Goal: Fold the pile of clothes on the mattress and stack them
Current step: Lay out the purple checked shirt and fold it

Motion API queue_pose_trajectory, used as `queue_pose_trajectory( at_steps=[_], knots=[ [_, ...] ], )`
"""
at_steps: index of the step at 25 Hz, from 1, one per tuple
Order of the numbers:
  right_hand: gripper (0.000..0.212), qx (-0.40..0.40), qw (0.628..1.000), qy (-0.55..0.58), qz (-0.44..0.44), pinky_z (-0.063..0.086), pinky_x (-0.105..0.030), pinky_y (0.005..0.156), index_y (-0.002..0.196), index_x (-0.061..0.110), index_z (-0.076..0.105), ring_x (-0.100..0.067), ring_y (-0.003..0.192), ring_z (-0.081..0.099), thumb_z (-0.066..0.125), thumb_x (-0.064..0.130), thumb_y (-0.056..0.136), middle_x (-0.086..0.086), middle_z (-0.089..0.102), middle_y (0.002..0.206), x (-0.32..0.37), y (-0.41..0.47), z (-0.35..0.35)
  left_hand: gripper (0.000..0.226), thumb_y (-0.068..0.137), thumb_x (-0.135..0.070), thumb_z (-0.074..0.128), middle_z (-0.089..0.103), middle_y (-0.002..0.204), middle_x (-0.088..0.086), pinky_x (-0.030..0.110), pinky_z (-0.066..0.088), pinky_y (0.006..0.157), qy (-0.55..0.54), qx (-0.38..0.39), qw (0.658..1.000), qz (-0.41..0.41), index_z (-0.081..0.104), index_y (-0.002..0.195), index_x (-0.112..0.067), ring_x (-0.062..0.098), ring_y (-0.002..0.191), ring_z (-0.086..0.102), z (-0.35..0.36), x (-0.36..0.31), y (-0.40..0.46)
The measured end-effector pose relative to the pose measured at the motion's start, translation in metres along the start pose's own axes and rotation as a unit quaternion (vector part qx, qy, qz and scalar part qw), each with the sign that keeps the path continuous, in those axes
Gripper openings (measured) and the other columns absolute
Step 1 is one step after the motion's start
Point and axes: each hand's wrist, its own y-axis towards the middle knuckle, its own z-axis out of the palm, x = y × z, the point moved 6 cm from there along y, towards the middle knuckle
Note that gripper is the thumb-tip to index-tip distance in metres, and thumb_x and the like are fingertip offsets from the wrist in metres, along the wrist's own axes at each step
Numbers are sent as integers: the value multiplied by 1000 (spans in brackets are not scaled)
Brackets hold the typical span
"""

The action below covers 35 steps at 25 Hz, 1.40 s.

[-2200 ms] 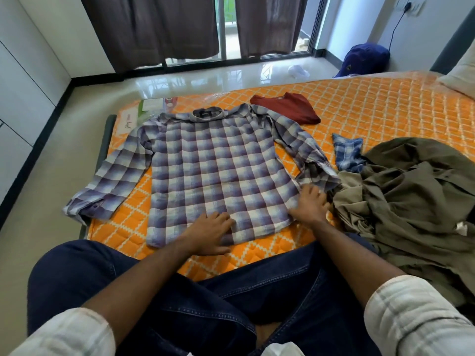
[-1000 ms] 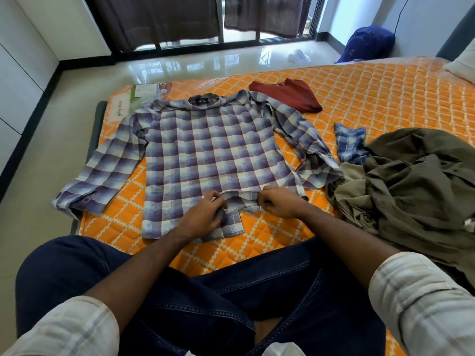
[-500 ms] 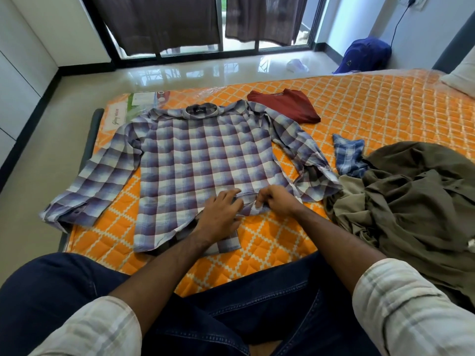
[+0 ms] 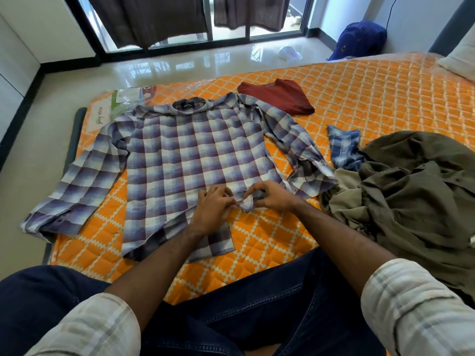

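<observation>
A purple and white checked shirt (image 4: 185, 160) lies spread flat on the orange quilted mattress (image 4: 359, 93), collar away from me, sleeves out to both sides. My left hand (image 4: 213, 209) and my right hand (image 4: 270, 196) meet at the shirt's lower right hem, and both pinch a bunched bit of the fabric. A folded dark red garment (image 4: 277, 98) lies beyond the shirt. To the right sits a heap of olive clothes (image 4: 411, 191) with a small blue checked piece (image 4: 344, 145) at its edge.
The mattress's left edge (image 4: 74, 140) drops to the tiled floor (image 4: 33, 140), and the shirt's left sleeve hangs over it. A blue backpack (image 4: 359, 39) and a white item (image 4: 290, 52) lie on the floor near the glass door. A pillow (image 4: 460, 60) lies far right. My knees fill the foreground.
My hands left the flat hem, came together at the shirt's lower right part and gathered the fabric there into a small bunch. The hem's right corner has pulled inward.
</observation>
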Motion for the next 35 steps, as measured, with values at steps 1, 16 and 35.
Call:
queue_pose_trajectory(
  at_steps=[1, 16, 35],
  knots=[
    [21, -5, 1000, 1, -3, 55, -41, 100, 111, 16, 73, -13, 110, 66, 73, 12, 91, 1, 70, 115, 1, 1, 0, 24, 100, -33, 58, 58, 124, -2, 38, 28, 96, -29, 18, 999, -21, 74, 115, -24, 19, 122, 44, 3, 4, 0],
    [24, -72, 996, 5, 48, 47, -35, 76, 78, 9, 61, -12, 83, 51, 61, 20, 100, -12, 55, 94, 22, -16, 8, 62, 81, -74, 52, 49, 131, 1, 42, 40, 88, 64, -46, 996, 39, 58, 117, -23, 22, 117, 45, -16, -3, -47],
    [33, -4, 977, -191, -94, 49, -36, 65, 96, 30, 48, -14, 84, 51, 69, 7, 85, 13, 46, 98, 46, -43, 21, 25, 85, -12, 66, 66, 104, 6, 39, 46, 79, 147, -34, 981, 121, 62, 110, -15, 23, 88, 61, -6, -62, -59]
  ],
)
